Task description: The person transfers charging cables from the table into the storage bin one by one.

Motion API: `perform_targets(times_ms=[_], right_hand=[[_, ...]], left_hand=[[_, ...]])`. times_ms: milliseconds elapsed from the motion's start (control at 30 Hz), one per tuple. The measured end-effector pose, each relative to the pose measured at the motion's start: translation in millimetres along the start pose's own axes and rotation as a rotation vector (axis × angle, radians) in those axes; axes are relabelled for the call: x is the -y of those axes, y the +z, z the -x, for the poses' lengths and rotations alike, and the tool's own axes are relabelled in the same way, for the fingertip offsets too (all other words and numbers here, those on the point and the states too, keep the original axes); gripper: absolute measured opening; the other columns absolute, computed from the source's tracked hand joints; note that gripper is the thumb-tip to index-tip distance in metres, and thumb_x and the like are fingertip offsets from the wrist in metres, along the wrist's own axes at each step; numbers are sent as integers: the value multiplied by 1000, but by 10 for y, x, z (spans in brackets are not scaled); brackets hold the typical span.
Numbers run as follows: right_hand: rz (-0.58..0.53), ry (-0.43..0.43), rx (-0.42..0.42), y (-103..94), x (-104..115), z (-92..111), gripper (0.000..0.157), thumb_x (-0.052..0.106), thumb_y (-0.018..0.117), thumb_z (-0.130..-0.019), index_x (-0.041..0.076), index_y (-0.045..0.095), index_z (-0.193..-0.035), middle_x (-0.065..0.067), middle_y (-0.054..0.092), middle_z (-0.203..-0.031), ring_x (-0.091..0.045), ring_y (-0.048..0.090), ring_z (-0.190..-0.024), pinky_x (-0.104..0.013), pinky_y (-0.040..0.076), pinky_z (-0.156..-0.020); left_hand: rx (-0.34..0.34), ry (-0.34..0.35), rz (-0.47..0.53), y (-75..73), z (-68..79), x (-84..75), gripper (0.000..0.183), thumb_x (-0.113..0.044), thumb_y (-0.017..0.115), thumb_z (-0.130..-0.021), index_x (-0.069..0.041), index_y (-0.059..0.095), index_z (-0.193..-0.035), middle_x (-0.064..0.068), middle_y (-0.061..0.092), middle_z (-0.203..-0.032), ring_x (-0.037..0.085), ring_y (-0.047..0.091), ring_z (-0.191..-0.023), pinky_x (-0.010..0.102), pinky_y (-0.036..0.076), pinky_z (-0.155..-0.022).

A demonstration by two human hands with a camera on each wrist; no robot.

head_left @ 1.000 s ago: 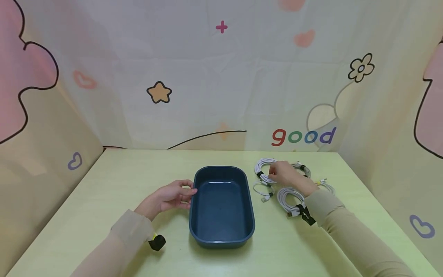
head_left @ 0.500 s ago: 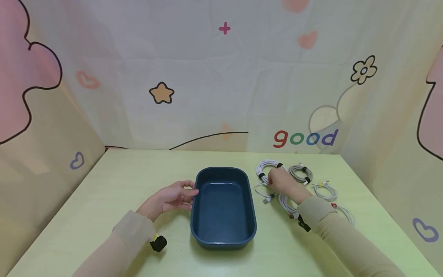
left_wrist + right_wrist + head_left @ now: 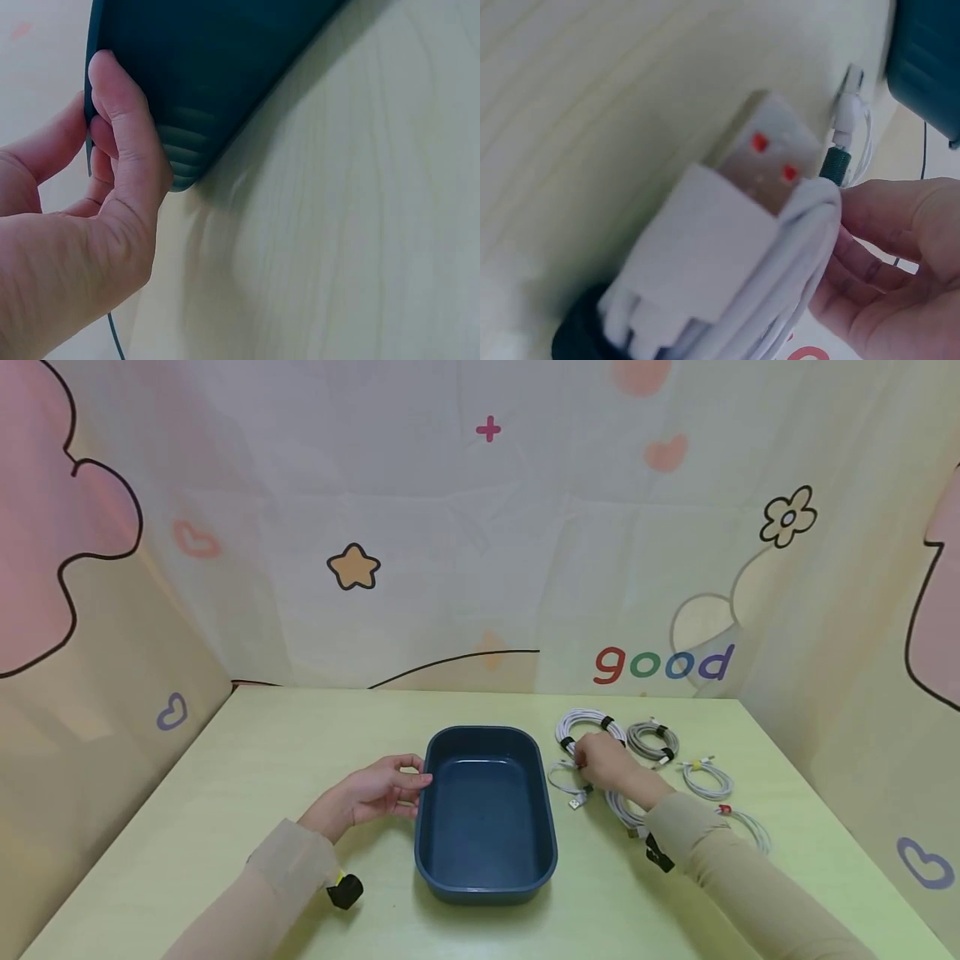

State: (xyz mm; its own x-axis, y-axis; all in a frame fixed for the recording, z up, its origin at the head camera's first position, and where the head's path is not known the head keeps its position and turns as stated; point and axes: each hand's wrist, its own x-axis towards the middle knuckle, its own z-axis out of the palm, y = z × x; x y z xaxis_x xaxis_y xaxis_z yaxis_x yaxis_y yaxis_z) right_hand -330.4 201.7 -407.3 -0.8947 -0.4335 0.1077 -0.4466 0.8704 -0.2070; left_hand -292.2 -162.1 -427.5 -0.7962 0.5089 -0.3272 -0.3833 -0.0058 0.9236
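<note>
My left hand [image 3: 382,791] grips the left wall of a dark blue plastic bin [image 3: 486,893], with the thumb at the rim. The left wrist view shows fingers bent against the bin's ribbed side [image 3: 187,142]. My right hand [image 3: 611,764] is low at the table, its thumb and finger pinching a short white USB cable [image 3: 561,787]. In the right wrist view the fingertips are partly hidden behind a white cable coil [image 3: 802,247] with a USB plug. Beyond that coil shows the short cable's plug [image 3: 846,120] and dark band.
Behind the right hand lies a large white cable coil [image 3: 577,720] with black ties. A grey coil [image 3: 642,731], a yellow-tied cable [image 3: 708,781] and a red-tied cable [image 3: 750,827] lie to the right. Under the right wrist is another white coil [image 3: 622,810].
My right hand has come nearer and slightly left, from the large white coil down to the short USB cable, which has shifted slightly. The left hand stays on the bin.
</note>
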Motion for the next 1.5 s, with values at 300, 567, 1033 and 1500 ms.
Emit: perform_targets(times_ms=[300,567,1033,1500], right_hand=[[-248,7,57,-112,-35,48,11,-8,62,-78,-5,70,-86,-13,69,-75,-17,61,-56,-26,50,-54],[-384,61,97,-222,-51,84,12,-3,65,-85,-9,69,-96,-17,70,-82,-19,65,-57,-27,56,-55],[-458,111,133,-517,-44,70,17,-1,63,-89,-11,67,-102,-26,70,-91,-15,67,-62,-34,59,-64],[-513,103,150,-569,179,-90,19,-2,65,-87,-11,67,-104,-27,70,-95,-18,69,-66,-39,59,-70]], left_hand=[[15,12,14,-25,-14,37,8,-12,56,-97,-13,48,-98,0,62,-76,13,59,-65,26,56,-65],[19,23,-1,-32,-18,16,7,-12,56,-97,-13,49,-97,0,63,-77,13,60,-65,27,56,-66],[6,2,-12,-20,-21,9,7,-12,54,-98,-13,48,-101,0,63,-81,13,60,-67,27,57,-67],[-5,-13,-4,-10,-9,-6,10,-13,56,-97,-13,48,-102,1,63,-82,14,60,-68,27,57,-68]])
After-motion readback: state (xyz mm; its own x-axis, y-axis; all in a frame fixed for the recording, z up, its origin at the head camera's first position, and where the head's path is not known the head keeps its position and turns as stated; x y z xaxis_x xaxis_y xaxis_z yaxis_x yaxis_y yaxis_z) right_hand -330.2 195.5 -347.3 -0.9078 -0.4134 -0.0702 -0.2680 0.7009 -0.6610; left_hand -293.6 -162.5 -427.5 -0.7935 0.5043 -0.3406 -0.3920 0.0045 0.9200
